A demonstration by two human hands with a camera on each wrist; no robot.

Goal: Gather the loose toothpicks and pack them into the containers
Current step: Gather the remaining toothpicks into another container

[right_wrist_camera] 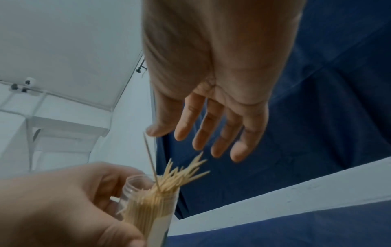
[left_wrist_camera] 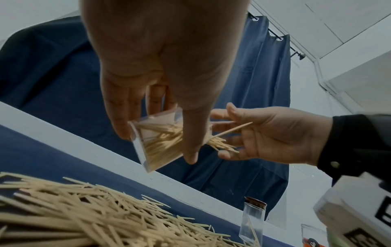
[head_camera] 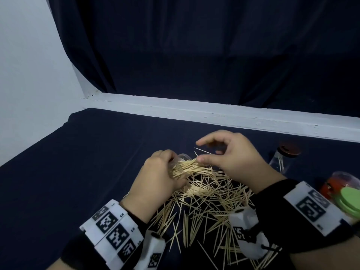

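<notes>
My left hand grips a clear plastic container tilted on its side, its mouth toward my right hand. A bundle of toothpicks fills it and sticks out of the mouth. My right hand hovers at those tips with the thumb apart from the straight fingers. The wrist views show the container packed with sticks, and one toothpick jutting up beside the right thumb. A large pile of loose toothpicks lies on the dark cloth under both hands.
A clear jar with a brown lid stands at the right with a few sticks inside. Green lids and a red lid lie at the right edge. A white ledge and a dark curtain close off the back.
</notes>
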